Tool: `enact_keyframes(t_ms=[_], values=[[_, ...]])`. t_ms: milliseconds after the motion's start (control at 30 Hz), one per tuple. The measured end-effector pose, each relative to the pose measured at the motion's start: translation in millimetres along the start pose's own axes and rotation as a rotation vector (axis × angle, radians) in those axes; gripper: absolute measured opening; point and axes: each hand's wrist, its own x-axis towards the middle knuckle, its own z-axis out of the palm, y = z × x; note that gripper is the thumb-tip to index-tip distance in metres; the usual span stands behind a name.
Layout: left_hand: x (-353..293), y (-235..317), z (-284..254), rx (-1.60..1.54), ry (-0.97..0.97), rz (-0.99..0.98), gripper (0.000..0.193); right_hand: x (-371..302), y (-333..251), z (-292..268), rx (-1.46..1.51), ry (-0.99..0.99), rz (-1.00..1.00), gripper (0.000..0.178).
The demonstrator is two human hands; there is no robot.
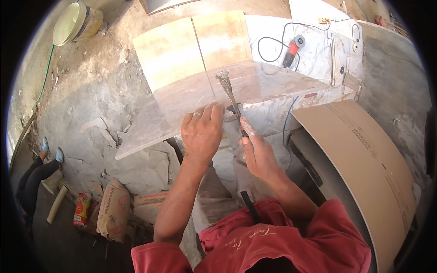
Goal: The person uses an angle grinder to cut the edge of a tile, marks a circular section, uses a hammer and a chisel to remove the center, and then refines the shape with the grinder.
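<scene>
My left hand (203,128) is closed, knuckles up, at the near edge of a glossy veined tile slab (168,109). Its fingertips are hidden, so what it holds, if anything, cannot be told. A small dark piece (233,109) shows just right of its fingers. In my right hand (260,152), thumb along the handle, is a hammer-like tool (231,93). Its crusted, wider head points away from me over the slab, and pale dust coats my fingers.
Wooden boards (168,50) lie beyond the slab. A red angle grinder (291,53) with a black cord rests on white marble tiles. At right stands a cardboard sheet (359,154); at lower left, a paper sack (114,207). A bucket (68,25) and another person's legs (34,177) are left.
</scene>
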Motion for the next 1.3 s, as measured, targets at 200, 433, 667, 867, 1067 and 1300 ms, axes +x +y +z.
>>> enact_keyframes(t_ms=[200, 433, 667, 867, 1067, 1300], values=[[-3.5, 1.6, 0.7, -0.005, 0.034, 0.026, 0.009, -13.4, 7.6, 4.0, -0.066, 0.057, -0.052, 0.047], [-4.5, 1.6, 1.2, 0.008, 0.004, 0.024, 0.010, -16.1, 12.3, 3.5, -0.010, 0.032, 0.018, 0.047], [-2.6, 1.4, 1.5, -0.017, 0.008, 0.033, 0.011, -17.7, 31.3, 11.6, -0.002, 0.035, -0.071, 0.044], [-8.6, -0.2, 0.8, 0.025, -0.011, 0.043, 0.012, -22.2, 31.0, 11.3, 0.004, 0.012, -0.019, 0.047], [-6.7, -1.1, 1.6, 0.035, -0.028, 0.042, 0.011, -13.5, 40.2, 12.3, -0.041, 0.056, -0.122, 0.048], [-4.3, -1.0, 3.1, 0.017, 0.008, 0.040, 0.008, -16.9, 43.2, 12.5, -0.052, 0.024, -0.081, 0.045]])
